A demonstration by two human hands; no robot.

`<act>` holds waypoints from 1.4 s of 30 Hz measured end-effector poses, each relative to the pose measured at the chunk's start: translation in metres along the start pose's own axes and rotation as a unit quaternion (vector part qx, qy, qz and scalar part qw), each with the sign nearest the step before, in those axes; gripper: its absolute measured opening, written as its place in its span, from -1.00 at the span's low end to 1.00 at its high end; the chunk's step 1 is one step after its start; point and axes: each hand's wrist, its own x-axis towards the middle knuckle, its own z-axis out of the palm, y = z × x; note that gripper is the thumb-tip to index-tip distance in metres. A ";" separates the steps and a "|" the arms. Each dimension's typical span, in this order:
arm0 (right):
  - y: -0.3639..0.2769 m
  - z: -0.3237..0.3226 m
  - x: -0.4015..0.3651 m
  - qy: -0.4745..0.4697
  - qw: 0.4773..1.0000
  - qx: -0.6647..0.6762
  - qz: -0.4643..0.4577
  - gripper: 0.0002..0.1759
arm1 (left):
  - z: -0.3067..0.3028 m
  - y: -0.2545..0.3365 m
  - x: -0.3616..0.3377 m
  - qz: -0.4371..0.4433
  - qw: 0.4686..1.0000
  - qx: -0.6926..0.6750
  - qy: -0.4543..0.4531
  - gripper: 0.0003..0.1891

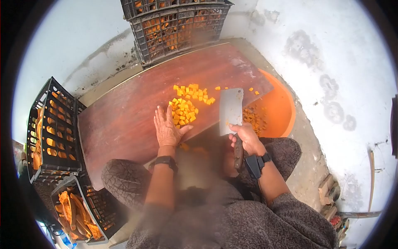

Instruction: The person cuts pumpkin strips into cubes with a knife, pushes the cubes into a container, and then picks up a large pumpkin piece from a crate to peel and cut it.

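Orange cubes (183, 111) lie in a loose pile near the middle of a red-brown wooden worktop (124, 116), with a second, thinner scatter just beyond them.

Left hand (168, 128): I see it spread flat, palm down on the worktop, fingers extended and pointing away from the body. The thumb side touches the near edge of the cube pile. It grips nothing. A dark band (166, 161) circles the wrist.

Right hand (247, 139): I see it closed in a full fist round the dark handle of a cleaver (231, 110). A black strap (255, 162) sits on this wrist.

Cleaver: its long axis runs from the handle, close to the person's lap, straight away from the body, leaning slightly to the left. The broad rectangular blade points away from the body and shows its flat face to the camera. It sits over the near right part of the worktop, just right of the cube pile. I cannot tell whether the blade touches the wood.

Surroundings: an orange basin (282, 108) sits under the right end of the worktop and holds more cubes. A stack of black crates (178, 29) stands at the far edge, and two more black crates (54, 128) with orange pieces stand to the left.
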 end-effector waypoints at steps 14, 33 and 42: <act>0.011 0.020 0.028 -0.095 0.995 0.041 -0.011 -0.77 | 0.022 0.015 0.029 0.004 0.996 -0.078 0.029 -0.15; 0.029 0.083 0.051 -0.173 0.985 0.014 0.010 -0.78 | 0.041 0.035 0.048 -0.031 0.965 -0.253 0.066 -0.49; 0.025 0.065 0.041 -0.209 0.976 -0.026 -0.056 -0.77 | 0.050 0.072 0.044 -0.049 0.902 -0.427 0.047 -0.62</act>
